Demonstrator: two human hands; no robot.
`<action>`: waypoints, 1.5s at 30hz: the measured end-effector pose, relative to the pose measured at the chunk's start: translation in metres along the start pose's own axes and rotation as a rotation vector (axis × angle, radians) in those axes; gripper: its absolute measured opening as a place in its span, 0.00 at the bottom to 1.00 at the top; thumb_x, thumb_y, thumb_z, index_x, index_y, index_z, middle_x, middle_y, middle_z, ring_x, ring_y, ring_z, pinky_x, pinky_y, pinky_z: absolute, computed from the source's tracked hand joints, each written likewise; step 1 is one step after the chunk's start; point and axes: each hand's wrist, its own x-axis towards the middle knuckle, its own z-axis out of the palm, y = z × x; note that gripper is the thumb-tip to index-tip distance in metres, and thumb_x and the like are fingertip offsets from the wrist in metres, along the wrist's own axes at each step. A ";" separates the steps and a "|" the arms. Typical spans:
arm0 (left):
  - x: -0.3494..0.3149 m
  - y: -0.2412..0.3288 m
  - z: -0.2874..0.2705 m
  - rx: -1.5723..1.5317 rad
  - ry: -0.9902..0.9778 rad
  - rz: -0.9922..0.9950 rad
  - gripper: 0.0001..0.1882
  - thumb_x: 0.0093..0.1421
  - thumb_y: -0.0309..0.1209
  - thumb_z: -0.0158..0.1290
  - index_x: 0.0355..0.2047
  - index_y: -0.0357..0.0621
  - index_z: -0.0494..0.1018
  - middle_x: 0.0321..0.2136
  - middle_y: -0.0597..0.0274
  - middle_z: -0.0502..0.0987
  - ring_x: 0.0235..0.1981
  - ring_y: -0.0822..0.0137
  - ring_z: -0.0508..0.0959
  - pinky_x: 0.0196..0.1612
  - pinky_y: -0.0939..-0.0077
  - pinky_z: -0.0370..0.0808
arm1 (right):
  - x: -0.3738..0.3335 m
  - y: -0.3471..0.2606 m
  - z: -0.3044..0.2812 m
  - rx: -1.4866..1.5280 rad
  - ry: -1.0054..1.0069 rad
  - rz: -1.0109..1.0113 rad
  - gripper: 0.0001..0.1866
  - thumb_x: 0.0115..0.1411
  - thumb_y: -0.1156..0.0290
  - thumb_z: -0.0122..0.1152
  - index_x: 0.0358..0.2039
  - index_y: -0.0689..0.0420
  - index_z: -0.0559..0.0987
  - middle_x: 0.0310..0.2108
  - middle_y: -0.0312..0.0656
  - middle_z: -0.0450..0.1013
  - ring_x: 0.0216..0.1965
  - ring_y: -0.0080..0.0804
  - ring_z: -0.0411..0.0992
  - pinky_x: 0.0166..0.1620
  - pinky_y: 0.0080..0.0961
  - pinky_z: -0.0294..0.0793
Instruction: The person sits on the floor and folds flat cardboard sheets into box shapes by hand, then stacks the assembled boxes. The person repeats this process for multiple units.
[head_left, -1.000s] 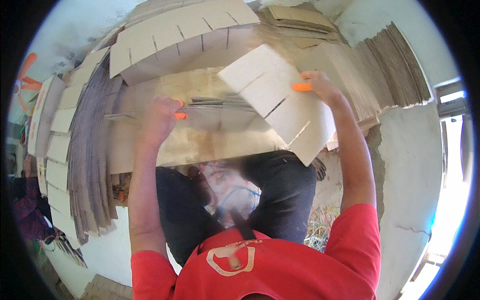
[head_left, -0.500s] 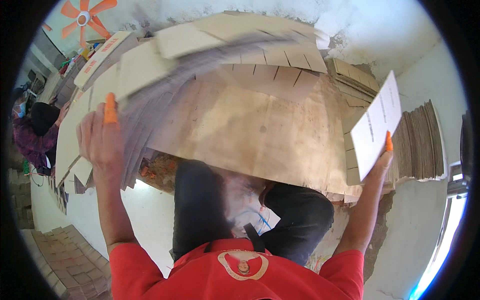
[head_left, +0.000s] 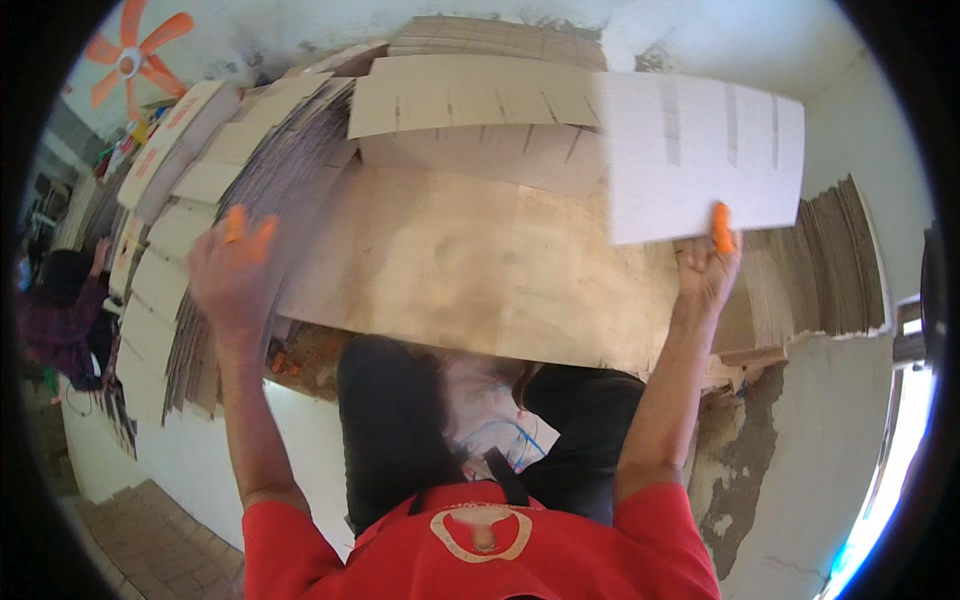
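My right hand [head_left: 708, 262] grips the lower edge of a white-faced cardboard sheet [head_left: 650, 195], its thumb side in an orange finger cover pressed on the face. Several slots run down from the sheet's upper edge. The sheet is held up over the right end of the wooden board [head_left: 450, 260]. My left hand [head_left: 232, 275], with orange covers on its fingers, is at the near side of a leaning row of cardboard sheets [head_left: 225, 185]. Motion smears its fingers, so its grip is unclear. Slotted cardboard sheets [head_left: 470, 92] lie along the board's far side.
A tall stack of brown cardboard [head_left: 825, 260] stands at the right by the wall. On the far left are a long white box [head_left: 170, 150], an orange fan [head_left: 130, 62] and another person [head_left: 65, 300]. My legs [head_left: 395, 420] are under the board's near edge.
My right hand has moved left and up, and its sheet now shows a broad slotted face. The blurred cardboard sweeping across the far side has settled. My left hand is slightly lower.
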 end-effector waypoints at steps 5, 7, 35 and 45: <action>0.074 0.132 0.059 -0.571 -0.058 0.150 0.20 0.52 0.32 0.64 0.46 0.42 0.77 0.42 0.60 0.78 0.46 0.56 0.75 0.50 0.64 0.72 | -0.006 0.008 0.027 -0.351 -0.147 -0.310 0.09 0.60 0.84 0.46 0.34 0.63 0.76 0.20 0.38 0.69 0.09 0.16 0.55 0.13 0.16 0.51; 0.091 0.179 0.094 -0.671 -0.065 0.203 0.20 0.53 0.34 0.63 0.46 0.40 0.76 0.46 0.58 0.77 0.51 0.53 0.72 0.54 0.63 0.70 | -0.010 0.010 0.032 -0.414 -0.153 -0.355 0.08 0.57 0.86 0.46 0.30 0.63 0.75 0.19 0.37 0.69 0.09 0.16 0.54 0.12 0.17 0.50; 0.160 0.311 0.187 -0.644 0.034 0.617 0.18 0.51 0.22 0.55 0.44 0.35 0.73 0.47 0.56 0.74 0.43 0.57 0.74 0.43 0.67 0.76 | -0.013 0.013 0.024 -0.565 0.067 -0.026 0.09 0.49 0.88 0.38 0.20 0.69 0.69 0.33 0.63 0.77 0.08 0.20 0.57 0.10 0.18 0.54; 0.112 0.314 0.142 -0.634 0.114 0.865 0.17 0.46 0.25 0.56 0.38 0.30 0.75 0.46 0.49 0.73 0.41 0.60 0.73 0.38 0.71 0.75 | -0.011 0.020 0.016 -0.624 0.040 -0.089 0.10 0.56 0.85 0.48 0.31 0.69 0.80 0.21 0.41 0.73 0.08 0.20 0.58 0.13 0.17 0.53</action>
